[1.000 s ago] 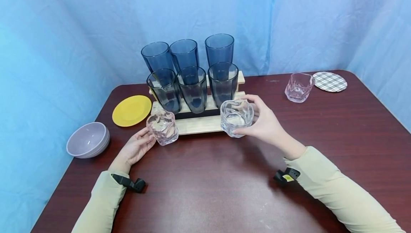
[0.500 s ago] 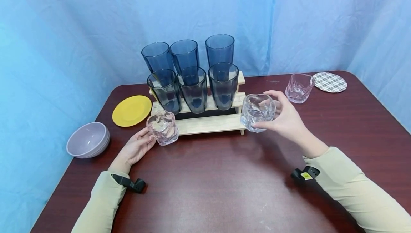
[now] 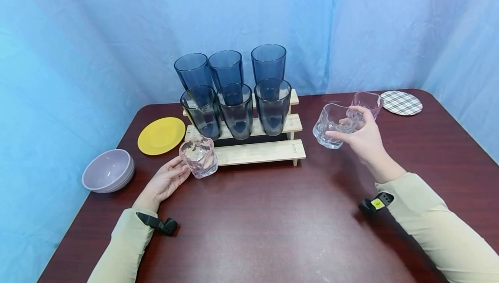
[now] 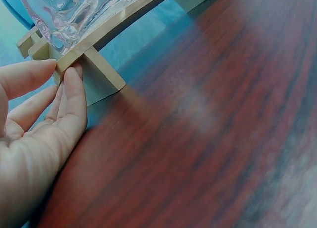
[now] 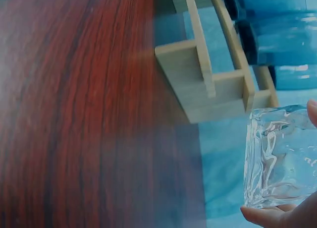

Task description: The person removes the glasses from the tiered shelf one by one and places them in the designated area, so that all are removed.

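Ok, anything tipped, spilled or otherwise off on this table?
Nothing spilled or broken. The clear glass in the right hand is tilted in mid-air. The pink glass by the left hand overhangs the left end of the wooden rack.

- A dark reddish wooden table with rounded corners fills the foreground.
- Light blue cloth backdrop hangs behind and on both sides, softly creased.
- Even, bright light; faint shadows.
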A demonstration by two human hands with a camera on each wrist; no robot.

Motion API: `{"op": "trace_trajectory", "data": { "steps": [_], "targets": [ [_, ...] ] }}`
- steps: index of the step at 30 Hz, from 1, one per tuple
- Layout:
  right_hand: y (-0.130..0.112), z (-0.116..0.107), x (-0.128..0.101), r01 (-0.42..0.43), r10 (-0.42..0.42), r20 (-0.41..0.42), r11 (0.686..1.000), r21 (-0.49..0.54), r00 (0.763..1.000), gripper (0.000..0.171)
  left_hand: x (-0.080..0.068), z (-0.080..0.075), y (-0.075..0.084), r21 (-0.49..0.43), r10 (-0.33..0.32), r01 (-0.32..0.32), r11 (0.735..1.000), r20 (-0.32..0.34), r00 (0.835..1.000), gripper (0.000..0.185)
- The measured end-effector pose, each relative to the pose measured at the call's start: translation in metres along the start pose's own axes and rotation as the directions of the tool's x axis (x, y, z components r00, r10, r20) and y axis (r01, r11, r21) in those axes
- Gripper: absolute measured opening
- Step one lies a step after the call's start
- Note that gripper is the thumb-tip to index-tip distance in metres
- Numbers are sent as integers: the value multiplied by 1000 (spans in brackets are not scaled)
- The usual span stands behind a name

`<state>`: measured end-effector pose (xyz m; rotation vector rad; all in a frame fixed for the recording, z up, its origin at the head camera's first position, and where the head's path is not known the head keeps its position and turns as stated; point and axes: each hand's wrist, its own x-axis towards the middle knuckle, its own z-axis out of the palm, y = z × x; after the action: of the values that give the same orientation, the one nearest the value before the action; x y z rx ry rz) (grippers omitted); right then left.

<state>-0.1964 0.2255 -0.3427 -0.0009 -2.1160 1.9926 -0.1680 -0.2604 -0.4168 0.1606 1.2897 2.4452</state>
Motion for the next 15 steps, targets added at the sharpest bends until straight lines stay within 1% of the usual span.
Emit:
{"op": "trace_trajectory", "data": {
  "steps": [1, 3, 5, 6, 8, 12, 13, 15],
  "targets": [
    [2, -1, 2, -4, 4, -11, 1000, -2, 1000, 71, 0, 0, 0, 2, -1, 1, 1000, -2, 1000, 39],
    [5, -4, 5, -9, 7, -31, 999, -44, 1000, 71, 0, -1, 0, 8, 0, 0, 1000, -4, 1000, 38],
    [8, -6, 8, -19, 13, -51, 992, -124, 999, 72, 0, -1, -1, 8, -2, 2, 1000, -7, 1000, 38],
    [9, -7, 9, -34, 24, -69, 990, -140, 997, 73, 0, -1, 0, -1, -4, 4, 1000, -7, 1000, 38],
    [10, -10, 12, -61, 43, -91, 977, -203, 995, 75, 0, -1, 0, -2, -2, 2, 1000, 0, 1000, 38],
    [10, -14, 19, -119, 89, -124, 959, -259, 988, 83, 0, -1, 0, -15, -6, 6, 1000, 2, 1000, 40],
    [10, -15, 21, -125, 92, -124, 946, -299, 988, 86, 0, -1, 0, -7, -4, 4, 1000, 1, 1000, 40],
    [10, -15, 25, -139, 98, -138, 933, -331, 986, 90, 0, -1, 0, -9, -9, 9, 1000, -4, 1000, 40]
  ]
}}
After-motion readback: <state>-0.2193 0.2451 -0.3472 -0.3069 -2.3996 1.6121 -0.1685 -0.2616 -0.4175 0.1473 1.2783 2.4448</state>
